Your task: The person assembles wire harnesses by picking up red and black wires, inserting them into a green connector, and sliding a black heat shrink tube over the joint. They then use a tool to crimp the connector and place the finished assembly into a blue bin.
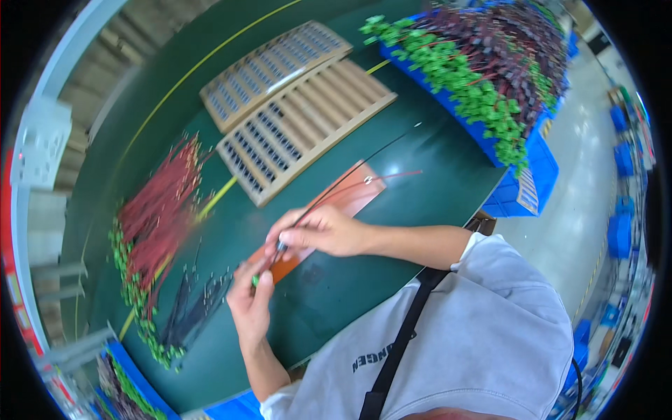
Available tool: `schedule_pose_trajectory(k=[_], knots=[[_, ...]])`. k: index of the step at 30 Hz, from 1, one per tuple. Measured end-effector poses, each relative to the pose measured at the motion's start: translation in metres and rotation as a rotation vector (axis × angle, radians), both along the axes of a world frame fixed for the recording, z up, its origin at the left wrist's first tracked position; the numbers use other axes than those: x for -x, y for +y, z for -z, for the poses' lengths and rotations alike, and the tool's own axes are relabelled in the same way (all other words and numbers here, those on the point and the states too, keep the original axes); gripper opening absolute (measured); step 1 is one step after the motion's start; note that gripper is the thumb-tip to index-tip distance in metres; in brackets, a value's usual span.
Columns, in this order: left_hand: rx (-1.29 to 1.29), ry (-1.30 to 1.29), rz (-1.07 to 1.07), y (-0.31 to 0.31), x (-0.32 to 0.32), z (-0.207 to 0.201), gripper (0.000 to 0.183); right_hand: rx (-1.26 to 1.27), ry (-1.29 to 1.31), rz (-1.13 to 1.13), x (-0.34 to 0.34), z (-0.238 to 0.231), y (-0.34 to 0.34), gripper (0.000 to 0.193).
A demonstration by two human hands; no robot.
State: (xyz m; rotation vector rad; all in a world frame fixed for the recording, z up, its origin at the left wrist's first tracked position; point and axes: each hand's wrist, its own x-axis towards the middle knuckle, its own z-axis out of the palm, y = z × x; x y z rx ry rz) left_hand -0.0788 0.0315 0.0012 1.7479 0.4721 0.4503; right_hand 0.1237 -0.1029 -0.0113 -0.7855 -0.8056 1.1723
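In the middle of the bench my two hands are close together. My left hand (250, 297) is closed on a green connector (255, 280), only partly visible between the fingers. My right hand (325, 232) pinches a small dark cylindrical part (281, 246) just above it. From the fingers a thin black wire (378, 150) runs up and to the right, and a red wire (402, 173) extends the same way, lower down. Beneath the hands lies an orange board (367, 185) with a small white ring-like piece on it.
Two wooden trays (336, 134) with rows of small dark parts sit ahead. Red wires (164, 199) with green ends and black wires (192, 308) are heaped at left. At far right, a blue bin (448, 105) overflows with green-ended wires. The green bench (434, 199) ends near my body.
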Motion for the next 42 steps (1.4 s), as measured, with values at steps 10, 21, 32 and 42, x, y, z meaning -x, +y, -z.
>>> schedule_pose_trajectory(k=[10, 21, 32, 42], knots=[[-0.221, 0.027, -0.144, 0.043, 0.019, 0.003, 0.021, 0.169, 0.023, 0.099, 0.013, 0.019, 0.017, 0.030], [-0.312, 0.183, -0.095, 0.045, 0.021, 0.006, 0.018, 0.218, -0.076, 0.114, 0.013, 0.032, 0.016, 0.033], [-0.564, 0.217, -0.020, 0.044, 0.017, 0.012, 0.022, 0.216, -0.099, 0.137, 0.014, 0.035, 0.018, 0.032], [-0.461, 0.259, 0.186, 0.053, 0.041, 0.005, 0.033, 0.214, -0.081, 0.139, 0.014, 0.035, 0.018, 0.030]])
